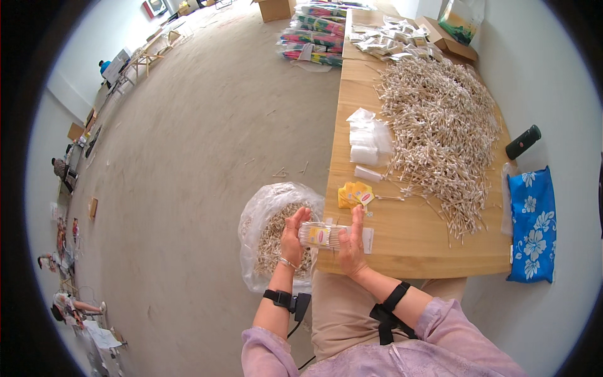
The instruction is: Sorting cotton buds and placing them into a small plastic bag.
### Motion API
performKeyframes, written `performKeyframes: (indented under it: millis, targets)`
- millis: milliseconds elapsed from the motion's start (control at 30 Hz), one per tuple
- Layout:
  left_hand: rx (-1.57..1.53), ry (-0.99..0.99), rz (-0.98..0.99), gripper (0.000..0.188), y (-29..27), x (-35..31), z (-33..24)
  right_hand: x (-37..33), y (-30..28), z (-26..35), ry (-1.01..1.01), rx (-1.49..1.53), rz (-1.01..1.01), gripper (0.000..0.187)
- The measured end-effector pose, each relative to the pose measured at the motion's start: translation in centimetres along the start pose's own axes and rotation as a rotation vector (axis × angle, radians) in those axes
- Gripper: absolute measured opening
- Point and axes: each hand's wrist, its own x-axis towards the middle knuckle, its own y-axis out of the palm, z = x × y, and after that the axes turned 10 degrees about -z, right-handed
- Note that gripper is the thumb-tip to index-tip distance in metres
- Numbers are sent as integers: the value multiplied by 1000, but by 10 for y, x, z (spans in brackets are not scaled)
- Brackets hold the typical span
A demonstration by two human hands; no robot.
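At lower centre, left hand [294, 234] and right hand [353, 242] pinch opposite ends of a clear swab packet [324, 236], lying crosswise at the desk [414, 245] edge.

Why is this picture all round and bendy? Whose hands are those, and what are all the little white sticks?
The camera sits on a person's head and looks down, and its wide lens bends straight edges. The two hands are that person's own. The left hand and right hand hold a small clear packet of cotton swabs between them. On the wooden table lies a big pile of loose cotton swabs, empty clear bags and yellow labels. A plastic bag of swabs sits on the floor beside it.
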Motion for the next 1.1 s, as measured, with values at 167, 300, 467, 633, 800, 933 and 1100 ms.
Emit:
performKeyframes:
  millis: [167,300,467,633,800,933,1100]
  targets:
    - [162,72,109,71,1,-1,1,-3,32,-9,-1,237,-9,68]
    - [143,72,142,73,-1,-3,0,-7,47,-1,12,218,31,69]
    - [66,31,127,68,0,-5,-2,-6,58,0,-32,228,15,70]
    - [-5,-22,108,54,-1,-7,-6,-7,57,9,-37,216,48,70]
    - [63,-79,113,44,8,-1,-8,-3,54,7,-53,184,37,64]
    - [149,-101,-33,43,2,-2,-6,3,40,6,-77,189,44,52]
    - [767,427,-367,40,5,-12,-6,60,-26,-30,-325,-566,-233,49]
